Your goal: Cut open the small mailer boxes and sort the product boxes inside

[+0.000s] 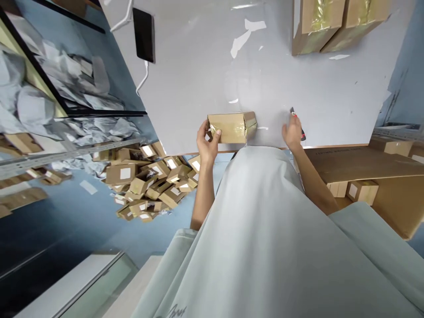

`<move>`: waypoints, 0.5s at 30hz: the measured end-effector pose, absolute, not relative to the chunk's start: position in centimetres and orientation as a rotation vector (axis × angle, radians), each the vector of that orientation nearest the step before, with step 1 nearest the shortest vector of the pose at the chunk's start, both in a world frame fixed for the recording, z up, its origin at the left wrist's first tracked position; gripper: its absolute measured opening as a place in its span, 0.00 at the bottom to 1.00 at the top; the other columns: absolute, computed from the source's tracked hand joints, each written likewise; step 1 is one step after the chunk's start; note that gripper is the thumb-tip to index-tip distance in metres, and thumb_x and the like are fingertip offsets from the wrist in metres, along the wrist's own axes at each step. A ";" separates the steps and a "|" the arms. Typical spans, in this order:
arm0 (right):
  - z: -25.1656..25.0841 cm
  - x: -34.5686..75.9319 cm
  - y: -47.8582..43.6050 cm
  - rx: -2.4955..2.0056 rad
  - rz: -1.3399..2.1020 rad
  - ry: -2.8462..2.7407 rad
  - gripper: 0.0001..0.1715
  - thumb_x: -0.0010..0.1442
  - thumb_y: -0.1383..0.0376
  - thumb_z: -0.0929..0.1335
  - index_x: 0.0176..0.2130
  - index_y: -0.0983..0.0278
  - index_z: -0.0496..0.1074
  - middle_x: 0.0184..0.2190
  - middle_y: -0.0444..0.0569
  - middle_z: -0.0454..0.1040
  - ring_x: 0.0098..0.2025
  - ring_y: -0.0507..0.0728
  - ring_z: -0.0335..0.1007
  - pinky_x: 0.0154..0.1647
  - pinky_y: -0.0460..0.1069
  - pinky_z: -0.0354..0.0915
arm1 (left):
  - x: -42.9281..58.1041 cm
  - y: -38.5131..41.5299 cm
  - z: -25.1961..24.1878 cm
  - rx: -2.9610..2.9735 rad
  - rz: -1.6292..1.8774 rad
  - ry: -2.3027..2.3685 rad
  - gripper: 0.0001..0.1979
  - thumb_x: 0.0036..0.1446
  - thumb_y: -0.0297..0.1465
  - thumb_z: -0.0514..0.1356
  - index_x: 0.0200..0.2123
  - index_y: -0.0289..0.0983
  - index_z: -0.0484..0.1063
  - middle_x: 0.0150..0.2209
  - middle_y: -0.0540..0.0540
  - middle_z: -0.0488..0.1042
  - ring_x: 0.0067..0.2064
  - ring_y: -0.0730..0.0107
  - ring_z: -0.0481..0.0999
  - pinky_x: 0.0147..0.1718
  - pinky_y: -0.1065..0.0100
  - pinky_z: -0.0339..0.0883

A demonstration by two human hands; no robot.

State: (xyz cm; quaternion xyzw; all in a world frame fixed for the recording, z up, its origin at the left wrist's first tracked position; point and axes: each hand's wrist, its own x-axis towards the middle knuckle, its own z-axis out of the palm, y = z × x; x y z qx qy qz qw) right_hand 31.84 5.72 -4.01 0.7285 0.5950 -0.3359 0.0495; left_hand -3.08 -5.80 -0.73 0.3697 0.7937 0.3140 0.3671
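Small cardboard box [228, 128] lies on the table [195, 79] close to its near edge, roughly in front of the person, long side running left-right, shiny yellowish tape on it. Left hand [208, 139] is clamped on the box's left end, thumb on the near taped face, fingers round the end and partly hidden. Right hand [293, 131] is well apart from the left and off the box, a clear gap of table between it and the box's right end. It is on a red-and-black utility knife [303, 134], blade end pointing away from the person; can't tell how tightly the fingers close on it. Thin white scrap [263, 128] just beside the box's right end, another scrap [233, 101] just beyond the box, bigger torn white piece [240, 42] farther back. Two larger taped boxes [306, 37] sit side by side at far right. Phone [143, 35] at far left, white cable [142, 81] near its lower end. Off the table: heap of small boxes [121, 173] below left, grey-white bags [102, 128] on the left, big open carton [380, 165] at right with smaller boxes [364, 192] inside. Pale shirt [258, 229] fills the lower middle.
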 end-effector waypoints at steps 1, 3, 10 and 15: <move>-4.3 30.5 5.9 2.170 -1.224 1.788 0.35 0.73 0.67 0.65 0.75 0.73 0.65 0.69 0.71 0.75 0.71 0.66 0.72 0.75 0.65 0.67 | -3.5 -5.9 -0.7 0.921 0.822 2.029 0.42 0.67 0.62 0.66 0.73 0.42 0.70 0.73 0.31 0.74 0.72 0.47 0.77 0.72 0.49 0.72; -4.9 27.3 6.1 2.049 -1.671 1.593 0.31 0.76 0.65 0.64 0.73 0.72 0.67 0.65 0.67 0.80 0.65 0.61 0.78 0.71 0.60 0.72 | -4.3 -6.1 -0.9 0.856 0.870 1.999 0.44 0.65 0.63 0.68 0.72 0.42 0.71 0.73 0.30 0.74 0.72 0.47 0.77 0.72 0.49 0.72; -3.1 21.1 6.7 1.861 -2.256 1.154 0.24 0.80 0.62 0.64 0.70 0.63 0.68 0.73 0.59 0.74 0.66 0.52 0.78 0.63 0.53 0.77 | -7.8 -7.5 -1.8 0.657 0.958 2.021 0.46 0.58 0.64 0.71 0.68 0.39 0.75 0.72 0.29 0.74 0.73 0.44 0.77 0.74 0.46 0.71; 0.8 23.7 7.2 1.888 -2.207 1.424 0.19 0.78 0.59 0.67 0.63 0.62 0.71 0.64 0.56 0.80 0.61 0.56 0.80 0.63 0.56 0.77 | -6.7 -6.7 -3.3 0.607 0.964 1.936 0.40 0.61 0.63 0.69 0.66 0.42 0.76 0.69 0.32 0.78 0.70 0.49 0.80 0.67 0.47 0.78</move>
